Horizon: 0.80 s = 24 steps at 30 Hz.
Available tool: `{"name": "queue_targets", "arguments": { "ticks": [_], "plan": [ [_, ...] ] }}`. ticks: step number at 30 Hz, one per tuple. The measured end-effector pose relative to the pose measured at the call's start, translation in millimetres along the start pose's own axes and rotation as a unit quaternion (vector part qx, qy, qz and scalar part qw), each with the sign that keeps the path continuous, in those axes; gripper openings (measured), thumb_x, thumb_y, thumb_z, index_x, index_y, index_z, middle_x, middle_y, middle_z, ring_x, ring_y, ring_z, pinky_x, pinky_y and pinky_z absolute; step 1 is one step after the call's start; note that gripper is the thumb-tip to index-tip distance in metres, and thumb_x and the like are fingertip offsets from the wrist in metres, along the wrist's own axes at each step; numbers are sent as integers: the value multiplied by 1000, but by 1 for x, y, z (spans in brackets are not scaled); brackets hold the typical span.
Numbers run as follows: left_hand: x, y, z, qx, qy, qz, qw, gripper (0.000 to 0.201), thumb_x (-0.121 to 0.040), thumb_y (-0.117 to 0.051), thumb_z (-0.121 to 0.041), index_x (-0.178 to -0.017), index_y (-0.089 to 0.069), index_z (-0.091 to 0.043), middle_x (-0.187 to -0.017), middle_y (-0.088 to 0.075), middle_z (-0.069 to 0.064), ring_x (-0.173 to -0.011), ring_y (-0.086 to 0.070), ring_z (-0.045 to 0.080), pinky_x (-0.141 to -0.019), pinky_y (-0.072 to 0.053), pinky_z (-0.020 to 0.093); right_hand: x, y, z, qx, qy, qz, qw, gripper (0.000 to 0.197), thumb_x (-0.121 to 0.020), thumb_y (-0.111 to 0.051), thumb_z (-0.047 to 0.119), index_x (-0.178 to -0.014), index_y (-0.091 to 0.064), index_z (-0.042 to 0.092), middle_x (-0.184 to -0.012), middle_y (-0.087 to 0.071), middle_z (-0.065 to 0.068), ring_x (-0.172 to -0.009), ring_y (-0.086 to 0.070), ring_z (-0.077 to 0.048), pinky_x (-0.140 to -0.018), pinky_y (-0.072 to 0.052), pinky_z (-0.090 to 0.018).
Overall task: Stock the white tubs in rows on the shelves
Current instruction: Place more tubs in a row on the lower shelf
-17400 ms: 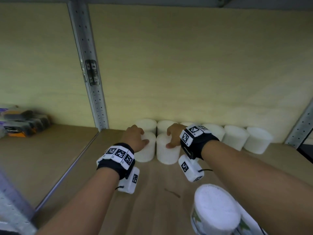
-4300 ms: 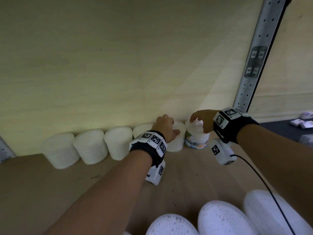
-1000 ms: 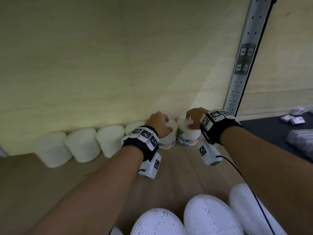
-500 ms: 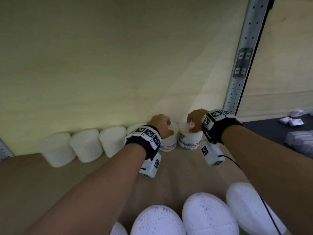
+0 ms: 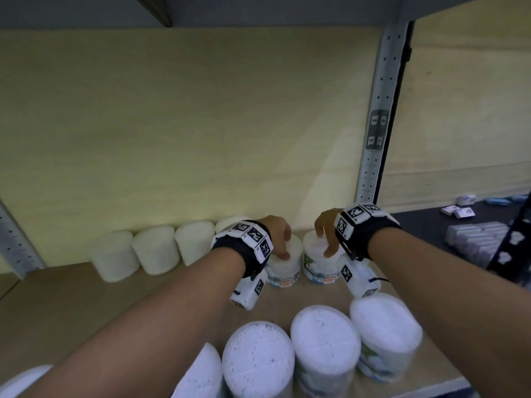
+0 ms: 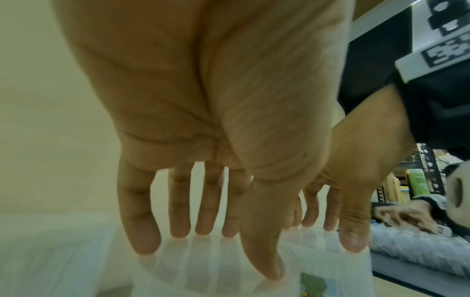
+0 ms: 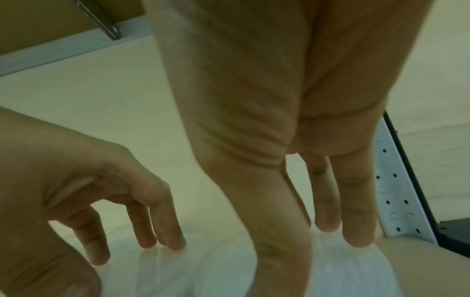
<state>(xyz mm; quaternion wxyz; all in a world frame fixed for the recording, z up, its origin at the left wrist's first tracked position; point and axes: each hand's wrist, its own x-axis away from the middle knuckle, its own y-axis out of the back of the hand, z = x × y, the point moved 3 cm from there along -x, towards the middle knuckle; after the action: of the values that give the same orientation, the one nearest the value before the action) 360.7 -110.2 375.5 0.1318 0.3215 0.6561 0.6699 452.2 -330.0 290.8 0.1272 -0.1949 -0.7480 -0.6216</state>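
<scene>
Both hands down on tub tops, side by side on the shelf [image 5: 321, 294]. Left hand [image 5: 277, 235] grips left tub [image 5: 283, 267] from above, fingertips [image 6: 179, 233] round the lid rim, thumb on the near edge. Right hand [image 5: 326, 234] grips right tub [image 5: 319, 264] the same way (fingers spread over the lid). The two tubs touch, hands just apart. Row of plain white tubs [image 5: 156, 249] runs left of the left hand along the back wall. More tubs [image 5: 324, 340] near the forearms, at the shelf's front.
</scene>
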Motion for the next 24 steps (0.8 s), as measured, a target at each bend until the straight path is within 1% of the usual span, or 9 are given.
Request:
{"name": "queue_targets", "arguments": {
  "ticks": [4,6,7,10,13,16,18,21,24],
  "plan": [
    [19,-3,-16,-28,-23,12,999,56,-81,-73,-31,-128,-54,-6,-131,-55,12,-116,-56,30,-93,-46,35,86,14,16,-9,12,-47,999,79,-16,-67,79,-80,-59,33,-97,-67,7,-86,-66,-18,-79,-57,-36],
    [28,-4,-25,-39,-36,11,999,55,-81,-73,-29,-126,-54,-5,-130,-56,13,-113,-56,30,-90,-46,33,126,16,28,6,29,-28,999,64,-39,-77,69,-84,-54,30,-102,-60,9,-93,-60,-15,-88,-52,-32],
    [32,-5,-29,-42,-42,12,998,55,-80,-73,-28,-125,-54,-4,-129,-56,14,-109,-56,28,-87,-47,33,149,18,35,14,36,-14,999,57,-45,-80,63,-82,-51,30,-101,-56,9,-94,-57,-14,-86,-50,-28],
    [43,-6,-40,-46,-60,19,997,53,-80,-73,-26,-124,-53,-3,-126,-56,15,-91,-48,20,-75,-41,29,169,18,38,21,39,-11,999,69,-35,-75,67,-84,-55,23,-104,-64,1,-90,-58,-14,-67,-49,-18],
    [50,-8,-49,-42,-70,25,996,49,-80,-74,-24,-118,-54,-3,-118,-58,15,-88,-44,18,-71,-35,25,167,7,31,19,37,-31,999,71,-45,-80,63,-95,-61,16,-100,-64,2,-90,-62,-16,-64,-50,-20],
    [57,-10,-56,-42,-79,24,996,44,-79,-75,-22,-113,-54,-5,-100,-49,7,-85,-44,18,-66,-35,24,165,-5,25,14,53,-30,998,76,-50,-75,68,-104,-63,16,-103,-65,4,-80,-58,-8,-47,-37,-14],
    [61,-10,-58,-41,-82,27,995,41,-78,-75,-23,-109,-53,-7,-97,-46,4,-78,-45,18,-54,-32,23,182,-5,32,13,76,-26,997,78,-53,-75,63,-107,-61,8,-102,-61,2,-77,-54,-9,-43,-33,-13],
    [63,-11,-60,-41,-86,22,995,39,-76,-77,-23,-97,-45,-17,-96,-47,4,-78,-45,19,-49,-27,18,196,-4,36,14,67,-35,997,56,-69,-79,44,-107,-59,7,-106,-60,-6,-87,-53,-17,-56,-37,-19],
    [65,-13,-62,-45,-81,24,995,40,-76,-77,-24,-96,-44,-17,-95,-48,4,-67,-43,16,-48,-27,19,201,-6,36,-7,73,-45,996,46,-68,-81,39,-95,-50,18,-102,-54,0,-90,-55,-18,-71,-44,-26]
  ]
}}
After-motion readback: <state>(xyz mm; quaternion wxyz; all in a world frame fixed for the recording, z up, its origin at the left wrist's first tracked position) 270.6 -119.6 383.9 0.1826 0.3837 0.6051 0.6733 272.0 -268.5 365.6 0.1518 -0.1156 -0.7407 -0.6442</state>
